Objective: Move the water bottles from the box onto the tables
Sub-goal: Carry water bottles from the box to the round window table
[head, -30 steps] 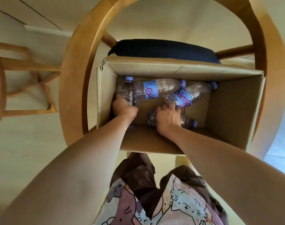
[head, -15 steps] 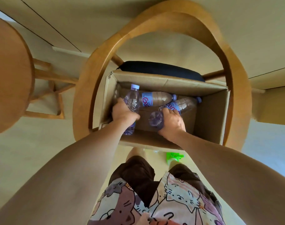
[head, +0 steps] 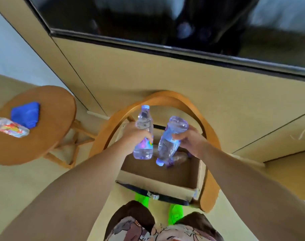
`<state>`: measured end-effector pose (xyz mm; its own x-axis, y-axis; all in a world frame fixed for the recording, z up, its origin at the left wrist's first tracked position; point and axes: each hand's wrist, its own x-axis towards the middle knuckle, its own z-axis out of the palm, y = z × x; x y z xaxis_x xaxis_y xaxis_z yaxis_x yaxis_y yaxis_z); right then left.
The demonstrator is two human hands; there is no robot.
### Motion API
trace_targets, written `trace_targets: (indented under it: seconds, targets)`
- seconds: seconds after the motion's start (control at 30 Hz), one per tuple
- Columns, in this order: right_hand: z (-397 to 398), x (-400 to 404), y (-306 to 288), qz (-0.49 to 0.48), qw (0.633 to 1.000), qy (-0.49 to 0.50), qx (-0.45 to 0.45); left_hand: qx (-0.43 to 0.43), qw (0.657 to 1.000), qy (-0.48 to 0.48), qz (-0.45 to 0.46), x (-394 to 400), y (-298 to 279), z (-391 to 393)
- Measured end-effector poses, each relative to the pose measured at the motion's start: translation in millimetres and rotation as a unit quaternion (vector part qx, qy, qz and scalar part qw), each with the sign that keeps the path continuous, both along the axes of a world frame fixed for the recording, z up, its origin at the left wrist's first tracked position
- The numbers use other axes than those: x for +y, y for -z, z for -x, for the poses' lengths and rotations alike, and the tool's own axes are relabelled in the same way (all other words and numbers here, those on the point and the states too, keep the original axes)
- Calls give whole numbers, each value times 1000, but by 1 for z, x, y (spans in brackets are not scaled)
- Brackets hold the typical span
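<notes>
Hands (head: 134, 134) gripping bottles (head: 143, 136), above box (head: 157, 186)

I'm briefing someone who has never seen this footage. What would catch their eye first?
Two clear water bottles held up at centre: the left hand grips one bottle cap up, the right hand grips the other bottle cap down. Below them sits an open cardboard box on a wooden chair. At left, a round wooden table bears a blue cloth.

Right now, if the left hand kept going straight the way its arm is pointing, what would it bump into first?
Probably the curved wooden chair back. The left hand, gripping an upright bottle, points up and away over the box toward that rail, with the wall behind it. Depth is unclear; it might pass above.
</notes>
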<state>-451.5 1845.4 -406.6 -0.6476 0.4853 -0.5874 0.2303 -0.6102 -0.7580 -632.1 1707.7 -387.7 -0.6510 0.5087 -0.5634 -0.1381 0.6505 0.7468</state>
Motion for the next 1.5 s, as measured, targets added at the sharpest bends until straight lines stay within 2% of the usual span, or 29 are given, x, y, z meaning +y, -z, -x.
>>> trace_targets:
  seconds: [0.13,0.23,0.33,0.53,0.6,0.77,0.87,0.93,1.13,1.33,1.5]
  targets:
    - [-13,15,-43,130,979,103,121,-118,988,-4,-100,32,-46,-8]
    - [-23,19,-64,131,967,147,164,-254,950,59,-172,54,-72,-14]
    - [-41,16,-83,92,967,161,172,-312,921,116,-205,73,-94,-25]
    - [-84,-8,-114,44,954,260,140,-288,899,261,-203,100,-125,-76]
    - [-107,-26,-117,29,943,308,127,-261,894,313,-187,104,-131,-97]
    - [-183,-85,-123,-7,901,406,152,-254,856,417,-172,98,-134,-175]
    - [-237,-126,-133,-34,866,467,178,-262,818,482,-174,80,-143,-237]
    - [-264,-147,-141,-51,858,481,175,-265,798,513,-174,72,-150,-272]
    - [-376,-235,-167,-124,796,564,181,-271,722,617,-160,25,-175,-409]
    - [-498,-329,-181,-164,736,645,125,-273,680,663,-154,-38,-190,-548]
    - [-596,-398,-191,-187,697,681,124,-279,635,706,-147,-93,-192,-663]
